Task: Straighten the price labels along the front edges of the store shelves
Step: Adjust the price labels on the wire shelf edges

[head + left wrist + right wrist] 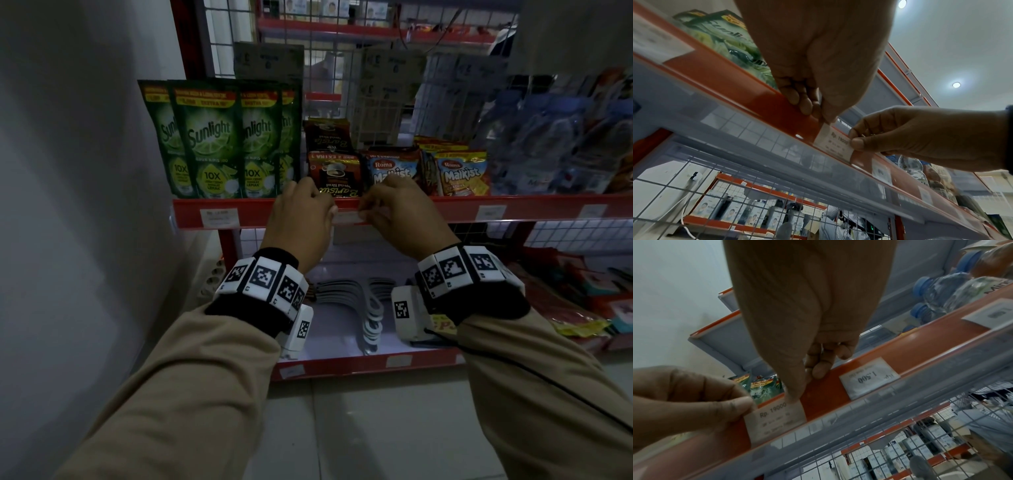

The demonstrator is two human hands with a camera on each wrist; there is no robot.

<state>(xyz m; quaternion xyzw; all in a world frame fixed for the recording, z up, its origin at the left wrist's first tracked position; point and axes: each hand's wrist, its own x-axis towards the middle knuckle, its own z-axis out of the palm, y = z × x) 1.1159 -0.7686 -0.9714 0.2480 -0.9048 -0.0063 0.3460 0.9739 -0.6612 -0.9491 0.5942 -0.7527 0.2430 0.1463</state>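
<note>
The small white paper price label printed "Rp. 19000" (833,142) sits in the red front strip of the upper shelf (445,209), behind its clear plastic cover, directly below the dark brown coffee sachets (337,173). Both hands hold it by its ends, most likely so it can be levelled and slid along the channel without creasing.

The left hand (298,219) pinches the label's left end between thumb and curled fingers; the right hand (404,214) pinches its right end, thumb tip (795,396) pressed on the paper's face while the other fingers hook over the top of the strip, which probably steadies the hand against the shelf. In the wrist views the label looks slightly tilted in its channel, so the straightening seems not yet finished.

To the right of this label on the same strip is a second white price label reading "1.500" (869,378), lying flat in its holder. To the left, above the strip, stand green Sunlight dish-soap pouches (209,140); to the right, blue and orange Malkist cracker packs (460,174), and beyond them clear water bottles with blue caps (941,288). Further labels (491,212) sit along the strip to the right.
</note>
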